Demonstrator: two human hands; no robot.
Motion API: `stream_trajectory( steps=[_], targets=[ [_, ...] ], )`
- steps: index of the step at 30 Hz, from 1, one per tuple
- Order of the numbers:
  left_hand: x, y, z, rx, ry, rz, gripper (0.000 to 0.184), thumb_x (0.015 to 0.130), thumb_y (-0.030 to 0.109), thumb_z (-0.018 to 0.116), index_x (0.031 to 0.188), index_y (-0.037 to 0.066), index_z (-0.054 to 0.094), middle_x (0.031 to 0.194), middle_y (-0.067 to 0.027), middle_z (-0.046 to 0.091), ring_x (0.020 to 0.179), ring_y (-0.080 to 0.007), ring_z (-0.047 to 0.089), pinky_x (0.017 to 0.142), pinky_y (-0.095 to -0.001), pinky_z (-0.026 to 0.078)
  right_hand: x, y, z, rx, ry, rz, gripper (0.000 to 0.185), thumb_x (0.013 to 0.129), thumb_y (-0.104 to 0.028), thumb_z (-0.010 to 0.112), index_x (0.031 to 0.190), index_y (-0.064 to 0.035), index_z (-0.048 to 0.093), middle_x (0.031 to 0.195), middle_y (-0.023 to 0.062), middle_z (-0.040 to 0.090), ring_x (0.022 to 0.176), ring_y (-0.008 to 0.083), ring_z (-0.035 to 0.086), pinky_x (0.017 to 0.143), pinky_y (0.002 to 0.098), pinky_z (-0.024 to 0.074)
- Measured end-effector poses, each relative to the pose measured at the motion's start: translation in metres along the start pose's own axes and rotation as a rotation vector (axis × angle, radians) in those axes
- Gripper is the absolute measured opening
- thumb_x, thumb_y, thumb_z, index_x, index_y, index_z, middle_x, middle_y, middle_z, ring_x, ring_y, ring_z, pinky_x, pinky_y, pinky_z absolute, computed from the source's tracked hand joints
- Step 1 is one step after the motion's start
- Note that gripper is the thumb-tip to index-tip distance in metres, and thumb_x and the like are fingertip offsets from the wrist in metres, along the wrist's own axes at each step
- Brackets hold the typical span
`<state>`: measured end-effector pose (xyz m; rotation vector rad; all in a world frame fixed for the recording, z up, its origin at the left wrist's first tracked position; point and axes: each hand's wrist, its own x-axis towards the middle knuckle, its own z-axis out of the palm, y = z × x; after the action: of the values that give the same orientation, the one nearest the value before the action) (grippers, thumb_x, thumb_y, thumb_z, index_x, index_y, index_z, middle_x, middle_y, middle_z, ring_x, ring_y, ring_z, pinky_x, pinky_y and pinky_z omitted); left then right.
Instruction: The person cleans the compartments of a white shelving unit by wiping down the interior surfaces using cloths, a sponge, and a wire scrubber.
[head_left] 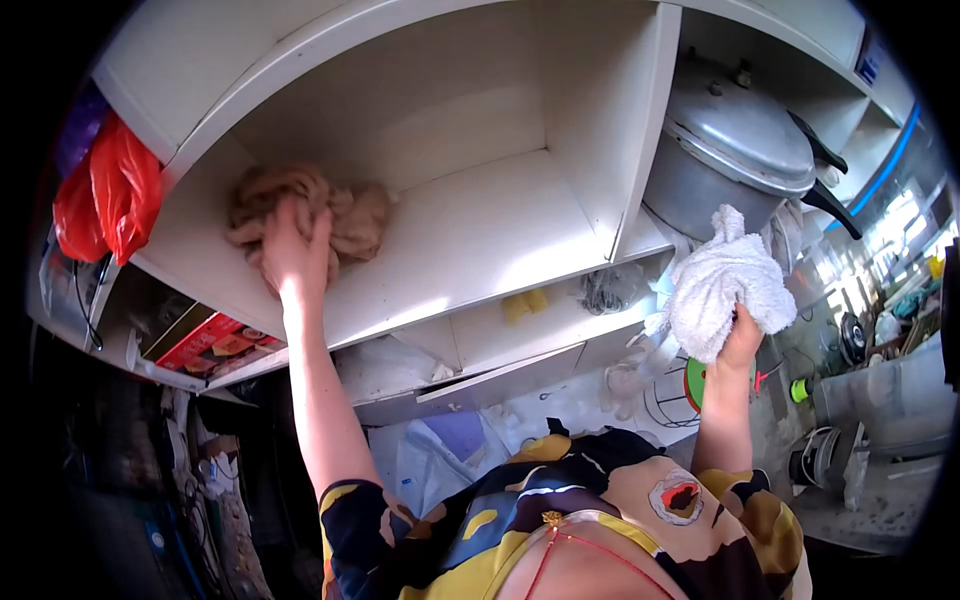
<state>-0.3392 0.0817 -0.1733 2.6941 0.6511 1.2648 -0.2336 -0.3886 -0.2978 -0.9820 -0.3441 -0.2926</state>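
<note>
Seemingly for wiping, the left hand (294, 245) is clutching a brown cloth (357, 217) left of the pressure cooker (715, 165), the right hand (738, 345) is pinching a white towel (726, 285) before it, and the next stroke is needing steady pressure.

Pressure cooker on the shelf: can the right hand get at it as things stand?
Probably yes: the pressure cooker looks close, its handles sticking out. But the right hand holds a white cloth, which it would likely need to put down first.
</note>
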Motion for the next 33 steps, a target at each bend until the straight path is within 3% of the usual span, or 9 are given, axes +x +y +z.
stream_trajectory(
  steps=[2, 6, 8, 13, 17, 21, 25, 28, 33],
  targets=[
    [-0.038, -0.053, 0.048, 0.066, -0.569, -0.029, 0.064, 0.079, 0.048, 0.063, 0.133, 0.017, 0.048, 0.120, -0.0186, 0.058, 0.110, -0.0384, 0.055, 0.089, -0.0472, 0.047, -0.009, -0.001, -0.005, -0.050, 0.026, -0.023, 0.051, 0.083, -0.012, 0.049, 0.132, 0.0020, 0.044, 0.128, 0.0152, 0.053, 0.117, 0.0280, 0.053, 0.103, 0.0416, 0.0394],
    [-0.051, -0.023, 0.023, 0.251, -0.637, -0.050, 0.072, 0.076, 0.054, 0.065, 0.136, 0.021, 0.045, 0.132, -0.0142, 0.051, 0.113, -0.0408, 0.052, 0.090, -0.0480, 0.047, -0.024, -0.019, -0.007, -0.001, 0.104, 0.008, 0.046, 0.080, 0.000, 0.053, 0.127, 0.0008, 0.049, 0.124, 0.0116, 0.055, 0.116, 0.0237, 0.053, 0.102, 0.0380, 0.0398],
    [-0.042, -0.008, 0.005, 0.422, -0.288, 0.107, 0.078, 0.074, 0.056, 0.066, 0.139, 0.021, 0.041, 0.140, -0.0122, 0.043, 0.118, -0.0412, 0.047, 0.091, -0.0483, 0.046, -0.028, -0.029, -0.016, -0.005, 0.225, 0.043, 0.044, 0.080, 0.001, 0.053, 0.124, 0.0016, 0.050, 0.124, 0.0122, 0.055, 0.115, 0.0240, 0.053, 0.101, 0.0378, 0.0402],
    [-0.023, -0.087, 0.087, 0.061, -0.430, -0.017, 0.082, 0.072, 0.057, 0.068, 0.137, 0.013, 0.044, 0.143, -0.0170, 0.037, 0.124, -0.0397, 0.041, 0.100, -0.0455, 0.039, -0.035, -0.039, -0.047, -0.192, 0.386, 0.013, 0.044, 0.079, 0.005, 0.051, 0.123, 0.0025, 0.050, 0.124, 0.0126, 0.055, 0.114, 0.0248, 0.053, 0.099, 0.0369, 0.0411],
    [-0.004, -0.045, 0.106, -0.390, -0.604, -0.044, 0.087, 0.068, 0.049, 0.076, 0.136, 0.005, 0.044, 0.138, -0.0213, 0.042, 0.125, -0.0354, 0.043, 0.103, -0.0414, 0.036, -0.045, -0.047, -0.068, -0.237, 0.458, -0.022, 0.047, 0.077, 0.006, 0.052, 0.124, 0.0025, 0.050, 0.125, 0.0133, 0.054, 0.115, 0.0257, 0.053, 0.101, 0.0372, 0.0406],
    [0.000, 0.046, 0.161, -0.323, -0.610, 0.175, 0.085, 0.065, 0.048, 0.072, 0.135, 0.008, 0.045, 0.131, -0.0220, 0.049, 0.122, -0.0394, 0.045, 0.103, -0.0425, 0.036, -0.044, -0.048, -0.091, -0.200, 0.416, -0.028, 0.050, 0.077, 0.005, 0.055, 0.126, 0.0018, 0.049, 0.126, 0.0128, 0.054, 0.118, 0.0265, 0.052, 0.102, 0.0388, 0.0400],
    [0.019, 0.151, 0.183, -0.278, -0.766, 0.257, 0.069, 0.068, 0.033, 0.064, 0.132, 0.012, 0.049, 0.130, -0.0166, 0.053, 0.121, -0.0344, 0.048, 0.102, -0.0421, 0.036, -0.050, -0.061, -0.108, -0.347, 0.363, -0.096, 0.048, 0.079, 0.003, 0.057, 0.126, 0.0008, 0.049, 0.126, 0.0115, 0.055, 0.117, 0.0266, 0.052, 0.103, 0.0393, 0.0397],
    [0.034, 0.173, 0.231, -0.304, -0.659, 0.334, 0.068, 0.064, 0.030, 0.066, 0.128, 0.014, 0.052, 0.124, -0.0150, 0.058, 0.117, -0.0323, 0.053, 0.098, -0.0405, 0.040, -0.056, -0.076, -0.127, -0.301, 0.314, -0.157, 0.044, 0.082, 0.001, 0.055, 0.125, 0.0010, 0.050, 0.123, 0.0104, 0.056, 0.115, 0.0255, 0.054, 0.101, 0.0387, 0.0405],
    [0.062, 0.173, 0.232, -0.375, -1.047, 0.337, 0.078, 0.059, 0.025, 0.069, 0.133, 0.012, 0.050, 0.121, -0.0179, 0.060, 0.114, -0.0307, 0.055, 0.095, -0.0343, 0.043, -0.043, -0.077, -0.146, -0.341, 0.442, -0.099, 0.034, 0.087, -0.001, 0.047, 0.120, 0.0032, 0.053, 0.121, 0.0140, 0.057, 0.110, 0.0248, 0.057, 0.094, 0.0380, 0.0461]
  ],
)
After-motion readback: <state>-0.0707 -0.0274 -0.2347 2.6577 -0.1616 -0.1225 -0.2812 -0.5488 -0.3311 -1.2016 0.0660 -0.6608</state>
